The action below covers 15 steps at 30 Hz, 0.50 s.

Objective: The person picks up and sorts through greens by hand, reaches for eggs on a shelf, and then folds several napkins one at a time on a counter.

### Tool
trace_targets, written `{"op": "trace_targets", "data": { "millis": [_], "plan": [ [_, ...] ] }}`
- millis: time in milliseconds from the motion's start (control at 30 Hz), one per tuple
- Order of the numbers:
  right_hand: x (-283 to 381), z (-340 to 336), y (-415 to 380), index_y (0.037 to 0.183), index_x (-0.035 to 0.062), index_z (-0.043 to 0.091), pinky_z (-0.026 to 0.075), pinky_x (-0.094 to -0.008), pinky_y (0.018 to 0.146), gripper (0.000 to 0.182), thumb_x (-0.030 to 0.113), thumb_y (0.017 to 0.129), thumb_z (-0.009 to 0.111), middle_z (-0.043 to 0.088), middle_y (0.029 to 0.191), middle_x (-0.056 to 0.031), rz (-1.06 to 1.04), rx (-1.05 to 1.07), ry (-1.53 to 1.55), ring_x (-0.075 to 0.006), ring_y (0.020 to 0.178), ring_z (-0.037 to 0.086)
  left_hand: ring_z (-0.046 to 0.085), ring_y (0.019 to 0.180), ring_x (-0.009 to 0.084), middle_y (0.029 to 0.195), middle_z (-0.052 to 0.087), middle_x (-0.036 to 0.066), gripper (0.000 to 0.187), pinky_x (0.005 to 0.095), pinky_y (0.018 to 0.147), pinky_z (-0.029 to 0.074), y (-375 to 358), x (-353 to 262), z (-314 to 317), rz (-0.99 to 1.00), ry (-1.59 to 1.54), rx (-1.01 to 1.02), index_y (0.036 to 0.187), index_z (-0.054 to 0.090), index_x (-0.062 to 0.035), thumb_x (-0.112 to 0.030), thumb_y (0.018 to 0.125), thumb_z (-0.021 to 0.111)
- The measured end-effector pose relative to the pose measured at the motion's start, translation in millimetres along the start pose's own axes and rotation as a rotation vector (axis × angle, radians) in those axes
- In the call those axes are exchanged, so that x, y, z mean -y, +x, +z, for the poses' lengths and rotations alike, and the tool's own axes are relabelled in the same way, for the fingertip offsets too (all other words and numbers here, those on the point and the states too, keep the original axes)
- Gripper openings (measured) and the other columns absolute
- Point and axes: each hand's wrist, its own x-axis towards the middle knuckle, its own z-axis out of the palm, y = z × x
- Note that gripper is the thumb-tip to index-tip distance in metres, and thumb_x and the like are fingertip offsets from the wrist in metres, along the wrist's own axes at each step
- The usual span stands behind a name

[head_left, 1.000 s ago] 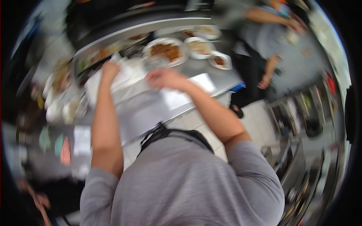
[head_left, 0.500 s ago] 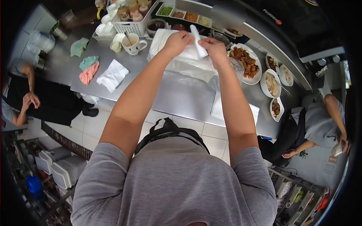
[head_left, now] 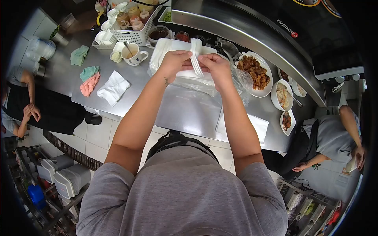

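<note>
A narrow bundle of folded white sheets (head_left: 196,49), several layers thick, stands between my two hands. My left hand (head_left: 175,64) pinches it along the left side, fingers closed. From the right, my right hand (head_left: 216,67) grips the other side between thumb and fingers. Directly beneath lies a wide white stack (head_left: 159,49) in clear plastic wrapping (head_left: 193,86) on the steel counter. The plastic spreads out crumpled past my right wrist, up to an oval plate of browned meat pieces (head_left: 266,87).
Left of the stack stand a mug with a spoon (head_left: 136,59) and a basket of sauce bottles (head_left: 136,37). Cloths (head_left: 91,83) and a white napkin (head_left: 113,88) lie farther left. Bowls of food (head_left: 282,95) are at right. One person (head_left: 43,102) stands left, another (head_left: 334,133) right.
The white sheets went from a loosely rolled shape to a narrow, layered bundle held more upright. Both hands came down closer to me, and the view shifted slightly.
</note>
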Motion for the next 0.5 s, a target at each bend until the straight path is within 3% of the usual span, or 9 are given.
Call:
{"op": "trace_targets", "data": {
  "millis": [267,367,433,467,500],
  "plan": [
    [3.4,-4.0,0.0,0.093,-0.0023,0.064,0.05,-0.0274,0.066,0.024,0.015,0.077,0.073,0.066,0.081,-0.0072,-0.04,-0.093,-0.204,-0.0163,0.071,0.062,0.066,0.086,0.021,0.095,0.065,0.014,0.025,0.0312,0.083,0.055,-3.8,-0.3,3.2,-0.022,0.007,-0.046,0.1,0.059,0.0051,-0.017,0.09,0.061],
    [6.1,-2.4,-4.6,0.097,0.0,0.063,0.048,-0.0297,0.075,0.022,0.01,0.078,0.069,0.064,0.093,-0.0085,-0.093,-0.196,-0.328,-0.0166,0.083,0.06,0.067,0.077,0.0218,0.09,0.065,0.016,0.017,0.0313,0.072,0.058,-4.9,-2.8,7.6,0.006,-0.022,-0.082,0.092,0.06,0.0047,-0.012,0.089,0.059],
    [4.4,3.0,-13.0,0.101,0.0029,0.063,0.047,-0.0344,0.082,0.025,0.007,0.077,0.067,0.06,0.106,-0.0121,-0.785,-0.446,-0.713,-0.0245,0.096,0.058,0.064,0.077,0.0183,0.086,0.063,0.011,0.013,0.0301,0.07,0.055,-7.6,-3.8,10.3,0.082,-0.061,-0.169,0.09,0.058,0.0011,-0.011,0.087,0.055],
    [17.5,7.8,-25.6,0.103,0.0052,0.062,0.044,-0.0366,0.089,0.028,0.006,0.076,0.067,0.057,0.113,-0.0134,-0.867,-0.423,-0.763,-0.0297,0.105,0.054,0.064,0.077,0.0183,0.086,0.063,0.011,0.013,0.0301,0.07,0.055,-10.1,-5.0,10.1,0.087,-0.06,-0.167,0.09,0.058,0.0011,-0.011,0.087,0.055],
    [24.8,11.9,-33.9,0.103,0.0052,0.062,0.044,-0.0366,0.089,0.028,0.006,0.076,0.067,0.057,0.113,-0.0134,-0.872,-0.423,-0.761,-0.0297,0.105,0.054,0.061,0.077,0.0161,0.085,0.061,0.008,0.013,0.0299,0.07,0.053,-14.5,-5.9,8.5,0.236,-0.129,-0.284,0.09,0.057,-0.0007,-0.012,0.087,0.053]
  ]
}}
